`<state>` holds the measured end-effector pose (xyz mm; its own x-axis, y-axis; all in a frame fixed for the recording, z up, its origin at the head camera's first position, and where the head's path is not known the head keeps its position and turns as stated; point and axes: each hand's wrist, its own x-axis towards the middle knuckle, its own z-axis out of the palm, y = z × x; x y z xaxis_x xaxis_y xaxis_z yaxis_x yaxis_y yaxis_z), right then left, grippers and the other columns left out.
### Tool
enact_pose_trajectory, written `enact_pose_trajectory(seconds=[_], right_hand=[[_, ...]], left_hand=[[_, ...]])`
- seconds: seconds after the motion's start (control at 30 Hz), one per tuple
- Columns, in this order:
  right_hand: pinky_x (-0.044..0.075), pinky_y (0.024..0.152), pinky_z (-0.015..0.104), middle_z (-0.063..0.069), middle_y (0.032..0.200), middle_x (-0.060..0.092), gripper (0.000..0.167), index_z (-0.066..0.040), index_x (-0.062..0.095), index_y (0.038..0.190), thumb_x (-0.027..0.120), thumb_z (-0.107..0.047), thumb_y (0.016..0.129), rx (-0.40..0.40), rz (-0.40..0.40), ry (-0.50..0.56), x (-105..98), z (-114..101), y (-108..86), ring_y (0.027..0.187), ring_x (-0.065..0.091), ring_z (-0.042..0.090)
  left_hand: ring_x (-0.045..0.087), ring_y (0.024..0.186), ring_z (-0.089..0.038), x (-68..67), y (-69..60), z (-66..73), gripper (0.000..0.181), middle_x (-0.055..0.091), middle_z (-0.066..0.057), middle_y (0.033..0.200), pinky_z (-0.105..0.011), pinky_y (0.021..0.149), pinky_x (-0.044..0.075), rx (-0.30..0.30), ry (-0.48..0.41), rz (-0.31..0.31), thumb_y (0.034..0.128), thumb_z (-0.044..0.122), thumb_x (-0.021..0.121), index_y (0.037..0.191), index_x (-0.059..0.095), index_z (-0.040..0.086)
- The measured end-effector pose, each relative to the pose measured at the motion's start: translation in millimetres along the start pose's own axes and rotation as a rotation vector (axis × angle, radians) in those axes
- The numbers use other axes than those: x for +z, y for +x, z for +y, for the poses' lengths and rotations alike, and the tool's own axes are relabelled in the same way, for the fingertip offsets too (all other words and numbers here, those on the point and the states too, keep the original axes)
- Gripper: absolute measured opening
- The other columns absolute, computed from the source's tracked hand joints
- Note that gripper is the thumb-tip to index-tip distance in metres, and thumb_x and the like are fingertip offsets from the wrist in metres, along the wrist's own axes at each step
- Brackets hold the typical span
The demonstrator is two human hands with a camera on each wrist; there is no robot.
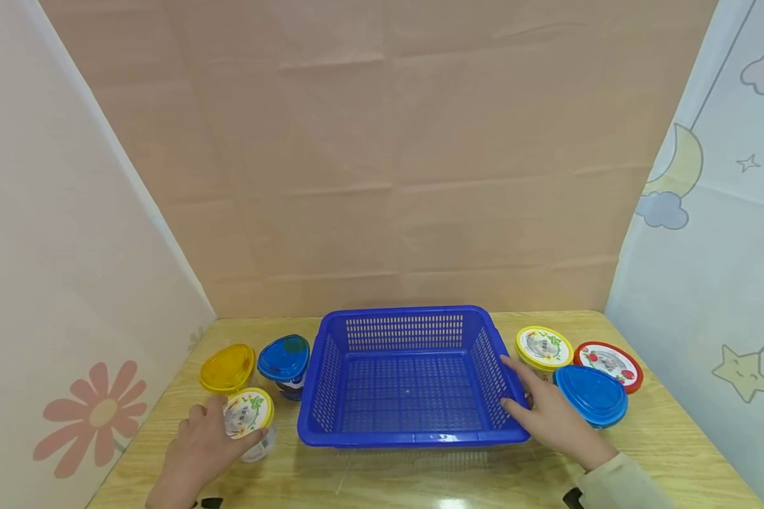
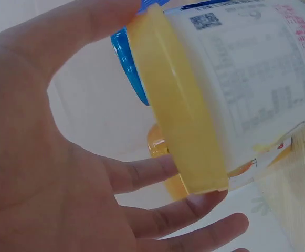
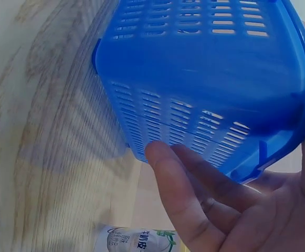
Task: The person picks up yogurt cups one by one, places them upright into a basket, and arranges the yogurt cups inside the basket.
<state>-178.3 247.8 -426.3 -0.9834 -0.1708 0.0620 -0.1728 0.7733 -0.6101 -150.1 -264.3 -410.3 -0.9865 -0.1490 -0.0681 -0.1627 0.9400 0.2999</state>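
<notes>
My left hand (image 1: 197,449) is at a clear plastic jar with a yellow-rimmed lid (image 1: 248,412) at front left. In the left wrist view, thumb and fingers span the lid (image 2: 178,105) from opposite sides, and the printed jar wall (image 2: 252,79) shows beyond it. My right hand (image 1: 550,413) grips the right rim of a blue plastic basket (image 1: 414,438), thumb over the rim. Against the basket's perforated outer wall (image 3: 194,68), the fingers (image 3: 168,178) show in the right wrist view. Nothing lies inside the basket.
Left of the basket stand an orange-yellow-lidded jar (image 1: 228,367) and a blue-lidded jar (image 1: 284,358). On its right are a yellow-lidded jar (image 1: 544,346), a red-lidded one (image 1: 633,375) and a blue-lidded one (image 1: 592,396). Cloth-like walls (image 1: 407,177) enclose the wooden table (image 1: 681,452).
</notes>
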Motion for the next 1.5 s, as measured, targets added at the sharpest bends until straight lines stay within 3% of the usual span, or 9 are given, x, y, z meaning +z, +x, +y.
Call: enact_pose_trajectory(seconds=[0.27,0.4,0.77,1.17,1.5], right_hand=[[0.055,0.085,0.054,0.03,0.139,0.053,0.072,-0.012,0.033,0.154,0.069,-0.02,0.093,-0.013,-0.002,0.024,2.1,3.0,2.1,0.11,0.064,0.035],[0.055,0.087,0.054,0.032,0.143,0.049,0.072,-0.013,0.032,0.155,0.068,-0.019,0.093,0.003,-0.01,0.049,2.3,2.8,2.7,0.115,0.062,0.042],[0.06,0.072,0.035,0.032,0.13,0.059,0.065,-0.011,0.038,0.152,0.066,-0.016,0.095,0.04,0.007,0.161,3.7,5.1,2.3,0.103,0.069,0.032],[0.06,0.073,0.039,0.033,0.134,0.056,0.063,-0.012,0.038,0.152,0.065,-0.015,0.095,0.064,0.015,0.176,5.6,3.0,2.9,0.105,0.068,0.034],[0.06,0.078,0.046,0.034,0.138,0.053,0.065,-0.012,0.036,0.153,0.065,-0.019,0.095,0.077,0.014,0.118,8.7,5.6,5.4,0.114,0.063,0.044]], left_hand=[[0.051,0.086,-0.039,1.9,2.6,-3.8,0.113,0.052,-0.032,0.106,-0.051,0.069,0.049,0.009,-0.001,-0.009,0.0707,0.069,0.077,0.135,0.038,-0.016],[0.053,0.088,-0.039,2.3,3.1,-4.6,0.116,0.053,-0.033,0.108,-0.054,0.072,0.05,0.008,0.002,-0.003,0.0689,0.069,0.078,0.136,0.037,-0.017],[0.052,0.091,-0.041,7.0,3.9,-6.9,0.118,0.052,-0.033,0.11,-0.055,0.071,0.051,-0.005,-0.018,-0.001,0.0681,0.071,0.077,0.135,0.037,-0.018],[0.06,0.086,-0.034,9.6,6.8,-11.0,0.117,0.058,-0.029,0.106,-0.053,0.069,0.053,-0.01,-0.078,-0.022,0.0685,0.069,0.078,0.134,0.032,-0.016],[0.06,0.089,-0.032,11.0,1.7,-11.3,0.113,0.057,-0.027,0.108,-0.052,0.07,0.053,0.002,-0.12,-0.014,0.0693,0.066,0.08,0.134,0.032,-0.013]])
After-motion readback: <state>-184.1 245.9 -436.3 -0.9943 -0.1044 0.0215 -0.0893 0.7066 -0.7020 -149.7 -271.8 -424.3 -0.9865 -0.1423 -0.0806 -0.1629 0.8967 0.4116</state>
